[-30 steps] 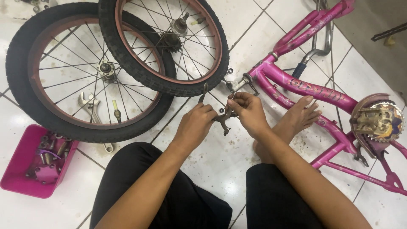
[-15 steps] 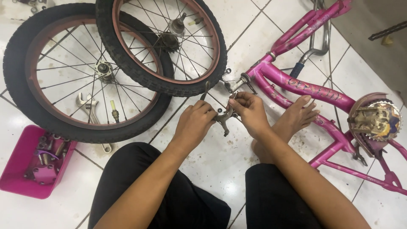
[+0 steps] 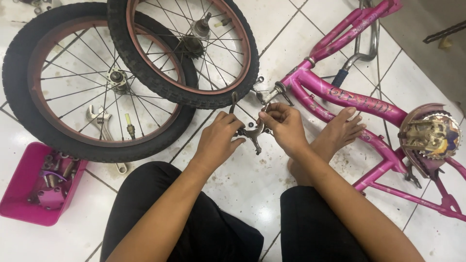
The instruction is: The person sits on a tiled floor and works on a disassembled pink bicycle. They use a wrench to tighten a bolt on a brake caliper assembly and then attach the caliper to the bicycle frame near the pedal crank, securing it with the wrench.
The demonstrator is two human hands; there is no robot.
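Both my hands hold a small metal brake caliper [image 3: 253, 132] above the white tiled floor [image 3: 242, 184]. My left hand [image 3: 218, 139] grips its left arm, whose thin end pokes up past my fingers. My right hand [image 3: 284, 127] pinches the caliper's upper right part with curled fingers. Just beyond my hands lies the pink bicycle frame [image 3: 349, 97] on its side. My bare foot [image 3: 340, 132] rests against the frame's tube. My knees in black trousers fill the bottom of the view.
Two bicycle wheels [image 3: 99, 82] with black tyres lie overlapping at the upper left. An adjustable wrench [image 3: 99, 119] lies under the spokes. A pink tray [image 3: 36, 187] of bolts and small parts sits at the lower left. The crank and chainring [image 3: 429, 136] are at the right.
My hands have stayed on the caliper, with my fingers shifting slightly on it. The view has drifted a little; wheels and frame have not moved.
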